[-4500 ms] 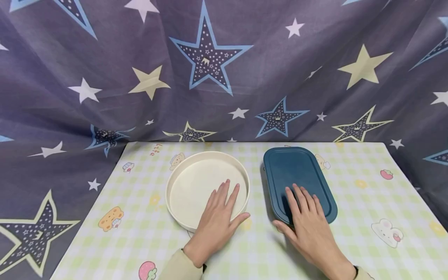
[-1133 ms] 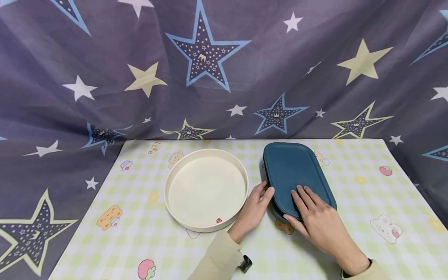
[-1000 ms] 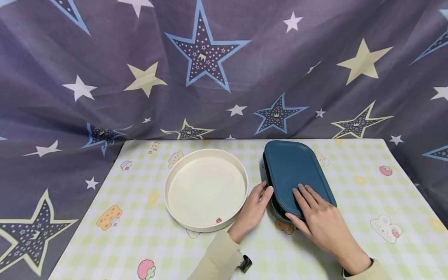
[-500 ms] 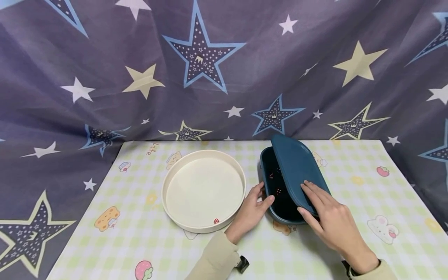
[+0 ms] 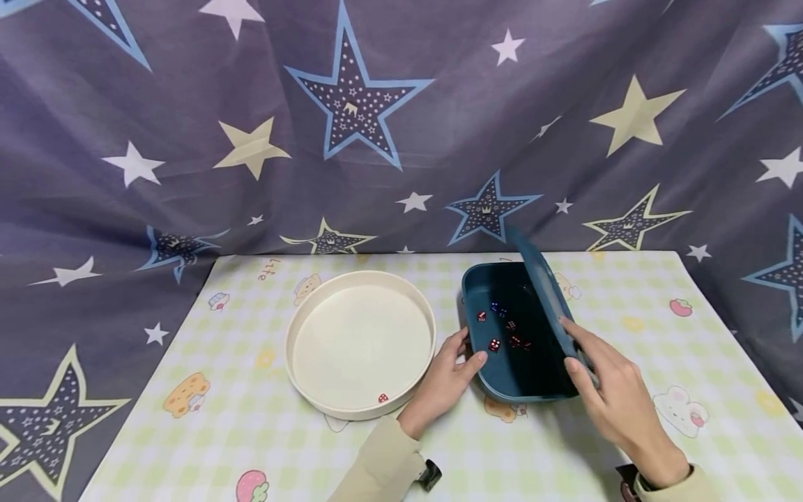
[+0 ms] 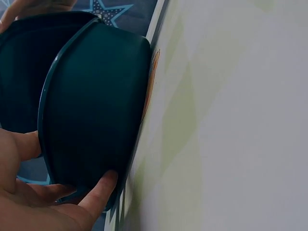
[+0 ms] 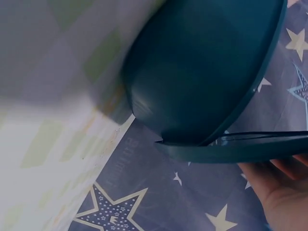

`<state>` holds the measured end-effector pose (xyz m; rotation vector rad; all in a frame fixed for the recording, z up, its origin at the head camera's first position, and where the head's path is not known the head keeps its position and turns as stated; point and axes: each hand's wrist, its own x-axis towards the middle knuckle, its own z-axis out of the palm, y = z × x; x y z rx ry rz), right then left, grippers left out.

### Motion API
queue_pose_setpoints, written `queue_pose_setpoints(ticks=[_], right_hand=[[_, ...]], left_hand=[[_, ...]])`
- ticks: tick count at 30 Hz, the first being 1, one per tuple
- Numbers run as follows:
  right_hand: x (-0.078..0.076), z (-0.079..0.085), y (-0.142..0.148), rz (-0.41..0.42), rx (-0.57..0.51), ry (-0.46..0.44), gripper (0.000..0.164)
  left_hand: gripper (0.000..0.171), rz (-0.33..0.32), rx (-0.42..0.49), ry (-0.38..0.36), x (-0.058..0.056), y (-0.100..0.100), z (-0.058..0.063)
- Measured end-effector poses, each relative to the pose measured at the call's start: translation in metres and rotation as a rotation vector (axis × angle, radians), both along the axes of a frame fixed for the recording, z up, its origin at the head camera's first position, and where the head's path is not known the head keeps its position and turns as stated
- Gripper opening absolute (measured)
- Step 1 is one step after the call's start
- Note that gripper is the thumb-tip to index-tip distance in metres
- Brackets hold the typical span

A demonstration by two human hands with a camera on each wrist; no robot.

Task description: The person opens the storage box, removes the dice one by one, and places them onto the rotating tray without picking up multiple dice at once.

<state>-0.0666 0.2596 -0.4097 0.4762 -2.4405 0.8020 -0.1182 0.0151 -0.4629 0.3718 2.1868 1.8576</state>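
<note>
A dark blue rectangular box (image 5: 523, 390) stands on the table with several small red dice (image 5: 495, 345) and blue dice (image 5: 498, 309) on its floor. My left hand (image 5: 442, 380) holds the box at its left side, the thumb at the rim and the other fingers against the outer wall, as the left wrist view shows. The matching blue lid (image 5: 547, 293) is tipped up steeply over the box's right side. My right hand (image 5: 617, 401) grips it by its near end, thumb on one face and fingers behind. In the right wrist view the lid (image 7: 240, 150) meets the box wall (image 7: 192, 72).
A round cream tray (image 5: 295, 369) with a small red mushroom mark lies left of the box, close beside my left forearm. A checked tablecloth (image 5: 201, 341) covers the table. The star-patterned curtain (image 5: 401, 125) hangs right behind its far edge.
My left hand has come from over the tray to the box's left side. The right hand has lifted the lid and tipped it up to the right, showing the dice inside.
</note>
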Motion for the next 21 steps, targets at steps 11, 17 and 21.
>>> queue_pose_setpoints(ticks=[11,17,21], right_hand=[[-0.002,0.001,0.008,0.004,-0.148,0.036,0.036],[0.0,0.002,0.011,-0.038,-0.179,0.062,0.032],[0.004,0.003,0.012,-0.079,-0.2,0.073,0.028]], left_hand=[[0.063,0.021,-0.046,-0.008,0.0,-0.001,0.002],[0.064,0.014,-0.046,-0.011,-0.001,0.0,0.001],[0.064,0.009,-0.052,-0.012,0.0,0.001,0.002]])
